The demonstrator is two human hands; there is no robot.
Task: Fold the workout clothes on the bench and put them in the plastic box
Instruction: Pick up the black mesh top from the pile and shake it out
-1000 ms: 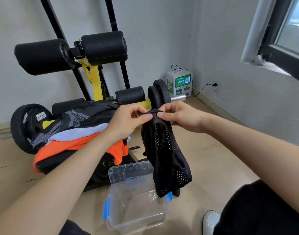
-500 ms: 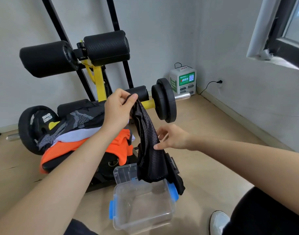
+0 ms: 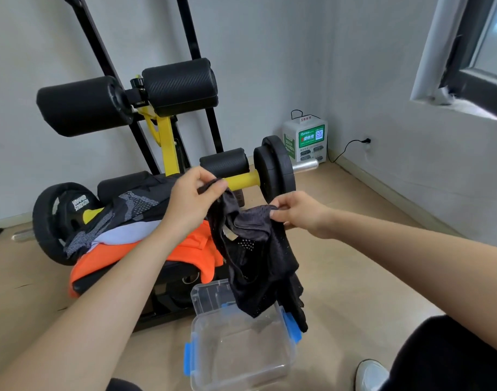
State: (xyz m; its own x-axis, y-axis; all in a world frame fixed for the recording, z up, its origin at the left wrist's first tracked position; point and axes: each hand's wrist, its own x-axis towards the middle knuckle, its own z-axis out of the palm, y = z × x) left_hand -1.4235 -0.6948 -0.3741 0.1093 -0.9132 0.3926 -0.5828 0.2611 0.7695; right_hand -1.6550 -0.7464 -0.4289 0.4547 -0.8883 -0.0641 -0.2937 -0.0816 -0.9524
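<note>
A black mesh garment [image 3: 255, 258] hangs in the air above the clear plastic box [image 3: 202, 328], which sits open on the floor with blue clips. My left hand [image 3: 193, 198] pinches the garment's upper edge. To its right, my right hand [image 3: 298, 211] pinches another part of the edge, slightly lower. The cloth sags between the two hands, and its lower end dangles over the box's far rim. On the bench [image 3: 106, 280] lies a pile of clothes: an orange piece [image 3: 190, 252], a pale lilac one [image 3: 120, 235] and a black and grey patterned one [image 3: 134, 207].
The bench has black roller pads [image 3: 179, 86] on a yellow post and a barbell with black weight plates [image 3: 272, 170]. A white charging station [image 3: 306, 139] stands in the corner, plugged into the wall. A window is at the upper right. My white shoe [image 3: 371, 373] is at the bottom.
My right hand has let go of the top, slid lower and then taken hold of another edge of the black garment, lifting it sideways. The left hand kept its pinch.
</note>
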